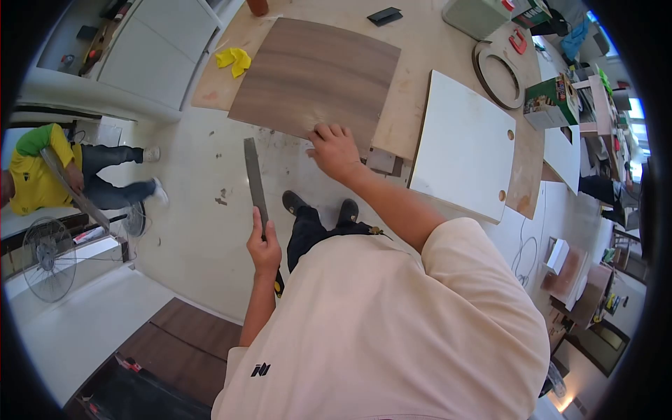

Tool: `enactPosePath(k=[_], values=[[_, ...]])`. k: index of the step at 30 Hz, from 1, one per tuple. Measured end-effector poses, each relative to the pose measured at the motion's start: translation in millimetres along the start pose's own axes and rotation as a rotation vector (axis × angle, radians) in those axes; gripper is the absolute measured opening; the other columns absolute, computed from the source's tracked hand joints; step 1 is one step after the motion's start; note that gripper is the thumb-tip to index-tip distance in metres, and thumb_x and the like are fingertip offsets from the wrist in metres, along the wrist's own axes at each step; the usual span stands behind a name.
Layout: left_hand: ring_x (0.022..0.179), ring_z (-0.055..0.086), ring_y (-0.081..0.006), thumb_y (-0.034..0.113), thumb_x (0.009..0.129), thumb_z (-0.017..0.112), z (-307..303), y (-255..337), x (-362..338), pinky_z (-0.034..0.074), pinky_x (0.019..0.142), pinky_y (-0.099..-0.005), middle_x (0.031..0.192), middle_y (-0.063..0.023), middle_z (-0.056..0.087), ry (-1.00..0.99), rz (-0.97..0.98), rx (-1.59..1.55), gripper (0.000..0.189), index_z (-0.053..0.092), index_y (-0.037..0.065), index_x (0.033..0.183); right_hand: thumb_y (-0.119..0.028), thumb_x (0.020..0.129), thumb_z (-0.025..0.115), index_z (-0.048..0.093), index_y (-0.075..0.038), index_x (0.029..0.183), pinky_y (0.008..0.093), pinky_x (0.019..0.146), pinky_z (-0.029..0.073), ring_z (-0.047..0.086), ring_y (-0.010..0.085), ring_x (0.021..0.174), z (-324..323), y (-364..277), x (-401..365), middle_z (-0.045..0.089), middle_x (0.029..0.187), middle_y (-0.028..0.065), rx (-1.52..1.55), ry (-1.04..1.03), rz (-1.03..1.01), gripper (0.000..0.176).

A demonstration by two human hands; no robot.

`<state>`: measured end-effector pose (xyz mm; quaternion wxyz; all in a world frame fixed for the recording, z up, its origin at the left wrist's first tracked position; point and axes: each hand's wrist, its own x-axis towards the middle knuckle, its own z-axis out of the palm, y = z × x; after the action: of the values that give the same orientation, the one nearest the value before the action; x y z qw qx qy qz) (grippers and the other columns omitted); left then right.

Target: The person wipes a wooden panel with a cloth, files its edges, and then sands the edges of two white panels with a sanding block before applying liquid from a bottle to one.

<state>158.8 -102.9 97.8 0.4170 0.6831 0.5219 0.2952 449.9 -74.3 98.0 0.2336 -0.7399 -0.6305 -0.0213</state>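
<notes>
Beige shirt [378, 322] nearest, left hand [264, 248] closed round a grey bar [253, 171], right hand [336, 150] part-open, touching brown board [318, 73]

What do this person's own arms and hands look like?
The left hand and right hand are bare, with no gloves or watch visible. The forearms are uncovered too, below the short, loose sleeves of a plain pale beige shirt.
</notes>
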Motion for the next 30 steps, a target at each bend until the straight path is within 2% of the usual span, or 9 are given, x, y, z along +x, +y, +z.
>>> enactPosePath(k=[3, 6, 9, 12, 15, 18, 21, 27, 30], values=[[0.071, 0.047, -0.0042, 0.01, 0.101, 0.058, 7, -2, -1, 0.043, 0.065, -0.0195, 0.094, 0.0, 0.064, -0.032, 0.07, -0.036, 0.05, 0.046, 0.003, 0.148, -0.017, 0.084, 0.067, 0.071, -0.012, 0.094, 0.039, 0.083, 0.042, 0.055, 0.0235, 0.1, 7, 20, -4, 0.058, 0.098, 0.0033, -0.006, 0.042, -0.126, 0.012], [0.087, 0.066, -0.0164, 0.009, 0.099, 0.06, 15, -3, 4, 0.051, 0.078, -0.0279, 0.105, -0.0157, 0.072, -0.058, 0.095, 0.021, 0.048, 0.049, -0.001, 0.144, -0.013, 0.084, 0.066, 0.07, -0.01, 0.084, 0.0378, 0.084, 0.045, 0.056, 0.0255, 0.101, 8, 21, -10, 0.059, 0.095, 0.004, 0.038, -0.004, -0.078, 0.004], [0.103, 0.071, -0.025, 0.009, 0.099, 0.06, 21, 8, 11, 0.052, 0.088, -0.032, 0.116, -0.0235, 0.071, -0.056, 0.197, 0.034, 0.047, 0.05, -0.001, 0.143, -0.012, 0.085, 0.066, 0.07, -0.009, 0.086, 0.039, 0.084, 0.048, 0.057, 0.028, 0.098, 9, 36, -24, 0.059, 0.093, 0.0061, 0.141, 0.029, -0.052, 0.005], [0.102, 0.072, -0.0286, 0.011, 0.098, 0.061, 22, 20, 18, 0.053, 0.086, -0.0329, 0.114, -0.0249, 0.07, -0.116, 0.148, -0.004, 0.047, 0.051, 0.002, 0.143, -0.013, 0.087, 0.066, 0.071, -0.008, 0.089, 0.0399, 0.086, 0.05, 0.059, 0.0298, 0.099, -31, 51, -52, 0.061, 0.094, 0.0082, 0.144, -0.089, 0.03, 0.007], [0.102, 0.071, -0.034, 0.014, 0.097, 0.062, 22, 28, 27, 0.053, 0.085, -0.0343, 0.113, -0.0267, 0.069, -0.244, -0.018, 0.078, 0.048, 0.052, 0.005, 0.143, -0.017, 0.089, 0.067, 0.071, -0.008, 0.094, 0.0388, 0.086, 0.05, 0.059, 0.0296, 0.102, -65, 69, -82, 0.062, 0.097, 0.0094, 0.197, -0.223, 0.277, 0.011], [0.1, 0.07, -0.0378, 0.016, 0.097, 0.063, 38, 14, 34, 0.054, 0.083, -0.0352, 0.11, -0.027, 0.069, -0.172, 0.168, 0.051, 0.048, 0.053, 0.006, 0.143, -0.02, 0.089, 0.069, 0.072, -0.009, 0.097, 0.0412, 0.089, 0.049, 0.06, 0.0293, 0.105, -83, 73, -80, 0.063, 0.099, 0.0085, 0.108, -0.251, 0.393, 0.013], [0.104, 0.069, -0.0378, 0.017, 0.097, 0.063, 43, 16, 38, 0.053, 0.086, -0.0347, 0.113, -0.0269, 0.068, -0.204, 0.073, 0.054, 0.048, 0.053, 0.006, 0.143, -0.02, 0.087, 0.071, 0.074, -0.009, 0.097, 0.0437, 0.084, 0.048, 0.061, 0.0287, 0.095, -70, 52, -55, 0.063, 0.096, 0.0065, 0.044, 0.039, 0.128, 0.015], [0.106, 0.069, -0.0379, 0.017, 0.097, 0.063, 48, 20, 50, 0.053, 0.087, -0.035, 0.115, -0.027, 0.068, -0.146, 0.162, 0.025, 0.047, 0.053, 0.007, 0.142, -0.018, 0.082, 0.073, 0.073, -0.014, 0.094, 0.0394, 0.079, 0.044, 0.06, 0.0237, 0.09, -4, 22, -15, 0.06, 0.089, 0.0032, 0.051, 0.115, 0.0, 0.013], [0.109, 0.067, -0.0192, 0.013, 0.099, 0.061, 45, 22, 51, 0.049, 0.091, -0.0284, 0.121, -0.024, 0.068, -0.179, 0.086, 0.041, 0.047, 0.05, 0.003, 0.144, -0.014, 0.074, 0.069, 0.071, -0.015, 0.087, 0.0399, 0.083, 0.043, 0.06, 0.0233, 0.094, 6, 20, -14, 0.06, 0.09, 0.0013, 0.011, 0.046, -0.028, 0.014]])
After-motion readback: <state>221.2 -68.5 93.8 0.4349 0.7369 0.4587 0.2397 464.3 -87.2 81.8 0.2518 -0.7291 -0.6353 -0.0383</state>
